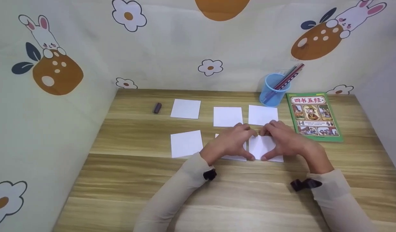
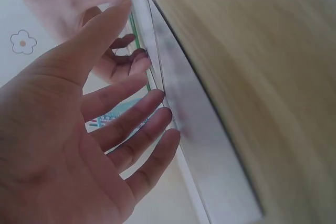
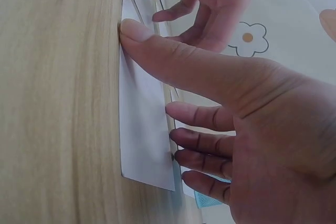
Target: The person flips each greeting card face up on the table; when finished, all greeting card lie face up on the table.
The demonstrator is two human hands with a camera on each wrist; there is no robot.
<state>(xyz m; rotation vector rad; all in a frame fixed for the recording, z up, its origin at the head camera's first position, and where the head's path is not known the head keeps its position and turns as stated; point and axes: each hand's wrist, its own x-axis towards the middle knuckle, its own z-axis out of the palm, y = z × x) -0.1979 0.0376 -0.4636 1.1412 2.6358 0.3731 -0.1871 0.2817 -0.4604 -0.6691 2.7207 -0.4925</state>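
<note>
Sleeves [image 1: 175, 190] are leading to loosely spread, ungripping hands [image 1: 232, 141] [image 1: 285, 140] bracketing a white card [image 1: 258, 147]. Looking light, creasable; opposite edges are offering hold.

A white square card [image 1: 260, 146] lies flat, framed by a person's left hand [image 1: 234, 140] and right hand [image 1: 287, 140], beside a partly covered second card [image 1: 238, 158].

White square cards [image 1: 227, 116]: paper, smooth, matt. Tan-brown striped surface [image 1: 249, 199]: wood-grain finish, smooth, faint sheen. Light blue round cup [image 1: 270, 100]: plastic, smooth. Cream patterned wall covering [image 1: 172, 42]: cloth-like, matt, lightly creased. Green-bordered rectangular book [image 1: 314, 117]: printed paper cover, smooth. Beige long sleeves [image 1: 175, 190]: matt cloth, softly folded.
</note>
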